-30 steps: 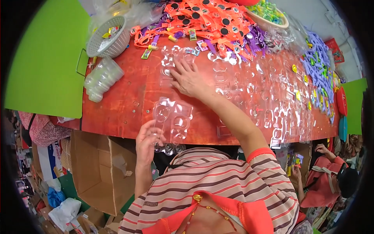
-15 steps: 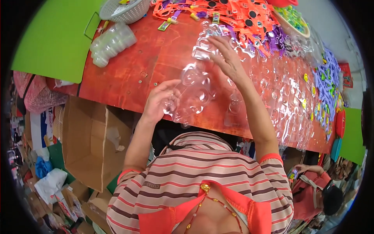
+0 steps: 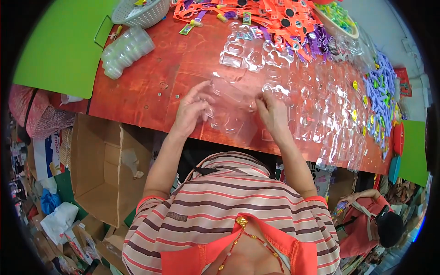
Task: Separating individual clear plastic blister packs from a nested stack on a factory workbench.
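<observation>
My left hand (image 3: 191, 111) grips the left edge of a clear plastic blister tray (image 3: 231, 110) near the table's front edge. Motion smears the tray, so whether it is one sheet or several nested cannot be told. At its right edge my right hand (image 3: 271, 113) is closed, thumb and fingertips pinched on it. Just beyond, another clear blister tray (image 3: 243, 56) with round and shaped hollows lies flat on the red table. More clear blister trays (image 3: 327, 110) are spread in rows to the right of my right hand.
Orange toy watches (image 3: 284, 18) are heaped at the back, with purple straps (image 3: 316, 43) beside them. Nested clear round cups (image 3: 127, 51) lie at the left, near a grey basket (image 3: 140, 13). Lilac straps (image 3: 380, 87) pile at the far right. A cardboard box (image 3: 96, 169) stands below the table; a person (image 3: 366, 220) sits lower right.
My right hand has come down and nearer from above the far tray to the held tray's right edge, its fingers closing. The far tray now lies uncovered on the table.
</observation>
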Tool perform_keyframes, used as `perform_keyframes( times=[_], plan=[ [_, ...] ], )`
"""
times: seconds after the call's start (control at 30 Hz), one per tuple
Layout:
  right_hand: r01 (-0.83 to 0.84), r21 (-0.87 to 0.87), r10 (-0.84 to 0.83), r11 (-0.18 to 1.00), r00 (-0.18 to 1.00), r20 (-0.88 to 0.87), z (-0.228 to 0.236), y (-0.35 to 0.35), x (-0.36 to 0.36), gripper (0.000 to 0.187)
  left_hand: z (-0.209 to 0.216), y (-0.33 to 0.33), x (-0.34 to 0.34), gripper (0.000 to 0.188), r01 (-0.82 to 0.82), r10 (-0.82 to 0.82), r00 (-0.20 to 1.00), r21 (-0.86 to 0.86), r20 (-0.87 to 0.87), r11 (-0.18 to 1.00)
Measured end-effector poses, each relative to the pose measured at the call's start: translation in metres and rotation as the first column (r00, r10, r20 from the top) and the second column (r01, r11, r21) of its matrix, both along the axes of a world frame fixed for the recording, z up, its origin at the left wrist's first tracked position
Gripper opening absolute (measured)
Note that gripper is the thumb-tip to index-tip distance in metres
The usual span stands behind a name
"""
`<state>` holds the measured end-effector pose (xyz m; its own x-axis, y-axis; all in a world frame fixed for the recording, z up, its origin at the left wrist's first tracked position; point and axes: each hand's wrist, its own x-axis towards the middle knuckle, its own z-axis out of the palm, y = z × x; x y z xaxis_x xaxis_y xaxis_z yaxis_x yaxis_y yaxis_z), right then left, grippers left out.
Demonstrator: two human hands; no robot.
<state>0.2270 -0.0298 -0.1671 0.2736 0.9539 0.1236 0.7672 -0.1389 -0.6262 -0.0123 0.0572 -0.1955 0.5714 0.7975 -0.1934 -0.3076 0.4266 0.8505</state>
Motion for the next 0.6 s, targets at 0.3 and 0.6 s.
perform_keyframes(
  times=[0.3,0.6],
  plan=[
    [-0.126,-0.206,0.197,0.97,0.907,0.373,0.034,-0.033,-0.025,0.021,0.008,0.105,0.051,0.033,0.573,-0.408,0.788,0.306,-0.461,0.761],
    [-0.342,-0.022,0.297,0.94,0.781,0.549,0.006,0.003,-0.04,0.039,-0.024,0.106,0.088,0.033,0.584,0.278,0.773,0.811,-0.57,0.038]
  ],
)
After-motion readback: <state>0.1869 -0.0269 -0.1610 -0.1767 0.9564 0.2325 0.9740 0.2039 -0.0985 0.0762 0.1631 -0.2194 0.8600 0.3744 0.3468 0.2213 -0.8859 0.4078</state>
